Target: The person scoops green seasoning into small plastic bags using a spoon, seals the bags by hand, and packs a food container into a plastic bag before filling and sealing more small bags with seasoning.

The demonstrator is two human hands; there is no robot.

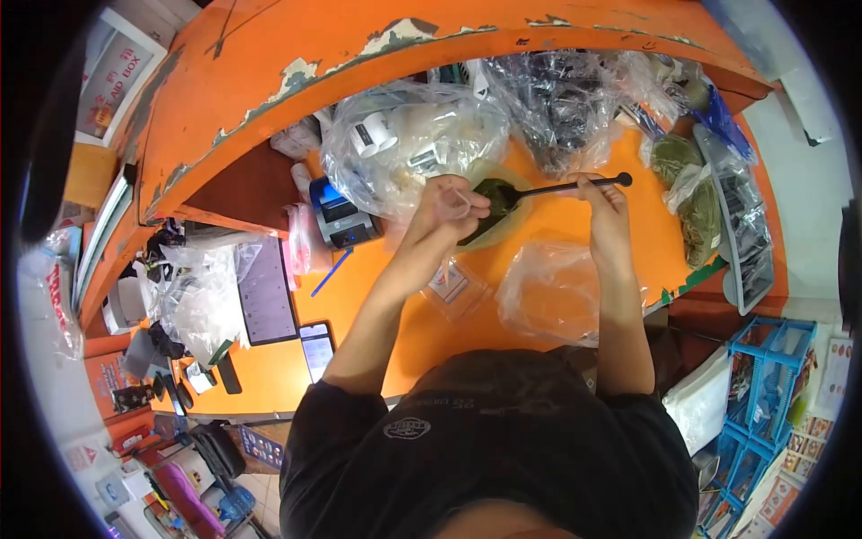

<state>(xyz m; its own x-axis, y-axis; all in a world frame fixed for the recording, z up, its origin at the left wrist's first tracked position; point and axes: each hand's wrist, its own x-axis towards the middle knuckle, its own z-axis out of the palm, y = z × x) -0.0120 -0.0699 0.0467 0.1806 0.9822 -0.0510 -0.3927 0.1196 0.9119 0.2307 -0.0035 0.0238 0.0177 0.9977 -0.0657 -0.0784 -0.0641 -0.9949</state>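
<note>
My right hand (603, 216) is closed on the handle of a long black spoon (548, 189), its round handle end sticking out to the right. The spoon's bowl dips into an open pale bag (508, 230) with dark green leafy or powdery stuff (489, 199) in it. At the bag's left side, my left hand (440, 211) is closed around a small clear plastic container (454, 206), whose exact shape is hard to make out. Below lie a small clear zip bag with a label (449, 286) and a larger clear plastic bag (548, 292).
Behind stand a big clear bag of white cups (404, 135) and a bag of black items (548, 99). To the left are a label printer (346, 220), blue pen (332, 272), tablet (268, 292) and phone (317, 349). Green-filled bags (699, 216) and a grey tray (750, 260) sit right.
</note>
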